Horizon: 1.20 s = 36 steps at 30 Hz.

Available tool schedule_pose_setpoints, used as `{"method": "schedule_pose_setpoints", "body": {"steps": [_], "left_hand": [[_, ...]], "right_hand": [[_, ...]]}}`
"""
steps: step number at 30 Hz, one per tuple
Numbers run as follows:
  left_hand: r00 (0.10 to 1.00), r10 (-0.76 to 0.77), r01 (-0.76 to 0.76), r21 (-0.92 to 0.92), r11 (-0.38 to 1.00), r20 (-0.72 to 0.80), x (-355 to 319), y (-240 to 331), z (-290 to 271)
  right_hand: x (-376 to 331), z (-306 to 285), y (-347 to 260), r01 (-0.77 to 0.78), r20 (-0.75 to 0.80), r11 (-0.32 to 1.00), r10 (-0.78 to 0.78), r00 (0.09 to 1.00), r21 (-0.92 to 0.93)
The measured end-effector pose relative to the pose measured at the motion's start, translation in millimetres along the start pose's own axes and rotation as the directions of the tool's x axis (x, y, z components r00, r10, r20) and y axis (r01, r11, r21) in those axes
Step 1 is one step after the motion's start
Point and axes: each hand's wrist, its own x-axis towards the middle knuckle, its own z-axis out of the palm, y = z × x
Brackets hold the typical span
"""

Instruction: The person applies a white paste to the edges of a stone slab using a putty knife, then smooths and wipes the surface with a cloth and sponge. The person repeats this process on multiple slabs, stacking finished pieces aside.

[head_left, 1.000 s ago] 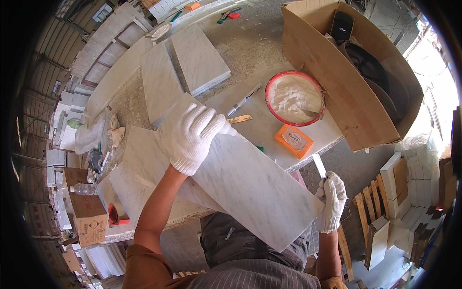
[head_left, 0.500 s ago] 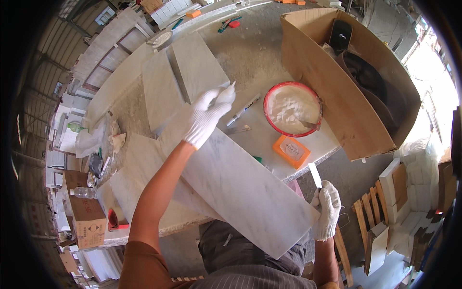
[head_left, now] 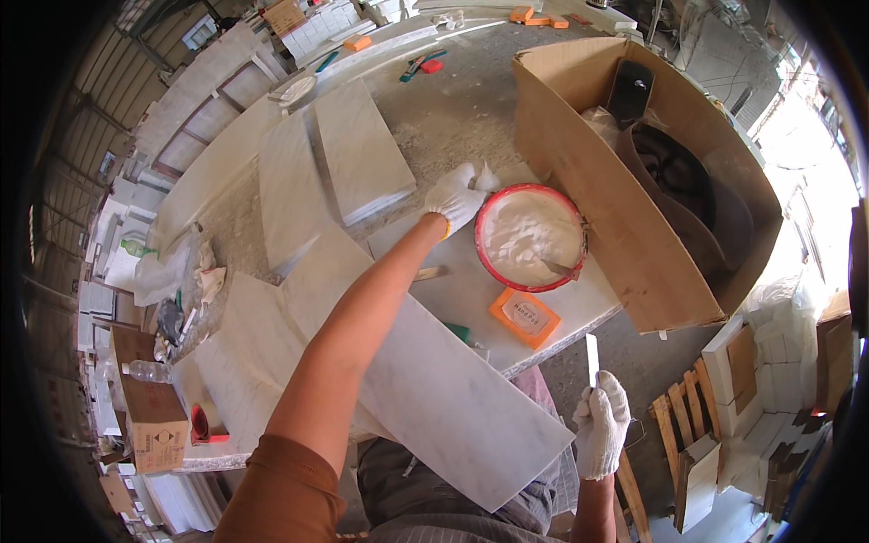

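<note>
My left hand, in a white knit glove, reaches across to the left rim of a red-edged tub of white paste. Its fingers look loosely bent and apart, with nothing plainly held. A flat metal blade stands in the paste. My right hand, also gloved, is closed around a narrow putty knife, its pale blade pointing up. Between my arms a long grey-veined white marble slab slants over the table's near edge, its lower end above my lap. My left forearm covers part of it.
An orange box-shaped block lies beside the tub. Behind it stands a large open cardboard carton. More marble pieces lie to the far left. A small carton and a plastic bottle are at left; a wooden pallet at right.
My left hand has moved right, from above the slab to the tub's rim, and the marker there is now hidden. My right hand still grips the putty knife. The whole view has shifted slightly.
</note>
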Motion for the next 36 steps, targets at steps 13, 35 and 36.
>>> {"method": "schedule_pose_setpoints", "body": {"steps": [13, 35, 36], "left_hand": [[0.959, 0.226, -0.207, 0.122, 0.971, -0.171, -41, -3, -39], [0.889, 0.113, -0.108, 0.036, 0.993, -0.444, -264, -40, -85], [0.888, 0.120, -0.110, 0.049, 0.993, -0.443, -263, -40, -84]], "right_hand": [[24, 26, -22, 0.106, 0.365, 0.978, -0.035, 0.930, -0.178], [124, 113, -49, 0.503, 0.514, 0.744, -0.251, 0.820, -0.439], [119, 113, -48, 0.530, 0.517, 0.696, -0.261, 0.815, -0.484]]}}
